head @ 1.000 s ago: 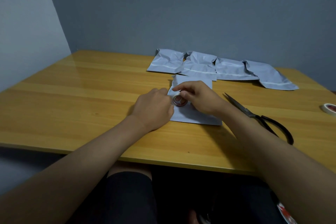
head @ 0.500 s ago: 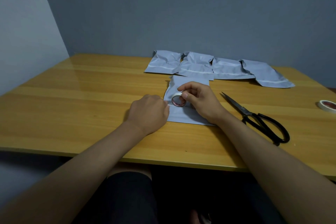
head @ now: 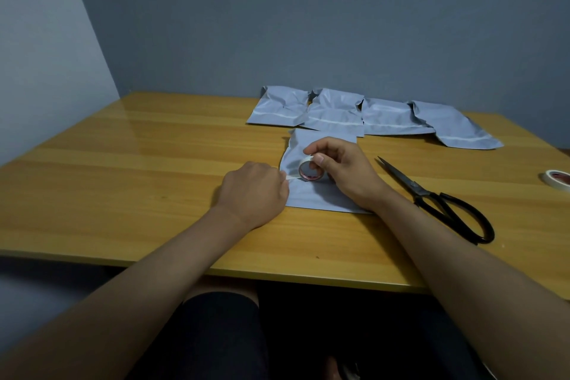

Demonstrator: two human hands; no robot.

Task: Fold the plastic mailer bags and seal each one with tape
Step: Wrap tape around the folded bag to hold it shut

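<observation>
A folded grey mailer bag lies flat on the wooden table in front of me. My right hand grips a small roll of white tape upright on the bag. My left hand sits at the bag's left edge and pinches the free end of the tape, which runs as a short strip to the roll. The left fingertips are hidden behind the knuckles.
Several grey mailer bags lie in a row at the back of the table. Black scissors lie to the right of my right hand. A second tape roll sits at the right edge. A wall stands close behind.
The tape roll has lifted onto its edge and drawn slightly right, away from my left hand. A short strip of tape now shows between the two hands.
</observation>
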